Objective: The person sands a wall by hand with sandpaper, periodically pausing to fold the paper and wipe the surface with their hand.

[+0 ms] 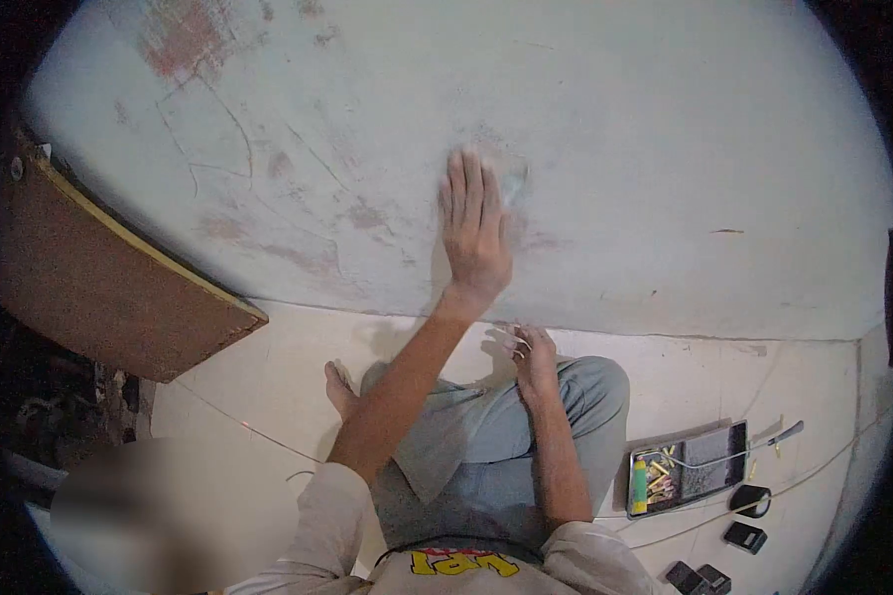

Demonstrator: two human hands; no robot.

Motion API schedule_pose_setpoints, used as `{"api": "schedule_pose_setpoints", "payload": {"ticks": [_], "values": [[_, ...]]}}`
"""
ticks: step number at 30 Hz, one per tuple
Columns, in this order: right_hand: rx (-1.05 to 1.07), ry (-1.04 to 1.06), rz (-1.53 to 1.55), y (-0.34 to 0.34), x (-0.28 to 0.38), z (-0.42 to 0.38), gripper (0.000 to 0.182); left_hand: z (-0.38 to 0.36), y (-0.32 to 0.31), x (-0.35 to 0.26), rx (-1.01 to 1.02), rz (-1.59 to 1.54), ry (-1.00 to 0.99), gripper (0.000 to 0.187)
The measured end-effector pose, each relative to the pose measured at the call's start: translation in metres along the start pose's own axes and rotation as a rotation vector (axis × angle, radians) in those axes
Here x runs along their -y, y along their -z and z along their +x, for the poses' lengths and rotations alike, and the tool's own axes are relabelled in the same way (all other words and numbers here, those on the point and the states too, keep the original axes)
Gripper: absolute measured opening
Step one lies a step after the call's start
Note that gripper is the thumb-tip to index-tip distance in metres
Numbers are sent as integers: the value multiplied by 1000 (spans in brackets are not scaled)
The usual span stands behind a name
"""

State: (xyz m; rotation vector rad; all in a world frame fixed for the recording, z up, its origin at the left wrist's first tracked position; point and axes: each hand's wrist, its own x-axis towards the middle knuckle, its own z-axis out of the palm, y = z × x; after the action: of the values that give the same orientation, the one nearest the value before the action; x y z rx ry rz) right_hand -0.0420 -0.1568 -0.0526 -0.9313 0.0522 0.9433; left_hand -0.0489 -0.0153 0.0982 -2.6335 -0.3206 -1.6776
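Flat against the pale wall point(585, 129), my left hand point(476, 218) has its fingers stretched out, slightly blurred. A faint bluish patch shows beside its fingertips; whether it is an object or a mark is unclear. My right hand point(533, 359) is low, near my bent knee and the foot of the wall. Its fingers are curled together around something thin and whitish, too small to name. Reddish-brown worn patches point(184, 40) and thin cracks mark the wall to the upper left.
A brown board point(119, 268) with a yellowish edge stands at the left. On the tiled floor point(685, 377) at the right lie a black tray point(689, 468) with small yellow pieces and a green-yellow tube point(640, 484), a cable and several dark items point(745, 536). A blurred shape fills the lower left.
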Motion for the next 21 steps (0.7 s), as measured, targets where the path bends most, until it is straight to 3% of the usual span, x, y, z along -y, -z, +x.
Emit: {"api": "schedule_pose_setpoints", "payload": {"ticks": [4, 8, 10, 13, 18, 21], "values": [[4, 16, 24, 7, -7, 7, 23, 44, 11, -4, -145, 38, -25, 53], [6, 9, 9, 5, -4, 7, 22, -33, -8, 9, 62, -78, -34, 49], [10, -2, 11, 4, -4, 4, 21, -84, -12, 4, 239, -104, 70, 49], [24, 24, -4, 9, -7, 9, 21, -97, -8, -1, 276, -91, 112, 50], [49, 52, -34, 3, -5, 4, 22, 15, 15, -8, 29, -85, -22, 50], [-2, 25, -26, 3, -4, 5, 23, 43, 20, -12, -5, -51, -37, 51]]}}
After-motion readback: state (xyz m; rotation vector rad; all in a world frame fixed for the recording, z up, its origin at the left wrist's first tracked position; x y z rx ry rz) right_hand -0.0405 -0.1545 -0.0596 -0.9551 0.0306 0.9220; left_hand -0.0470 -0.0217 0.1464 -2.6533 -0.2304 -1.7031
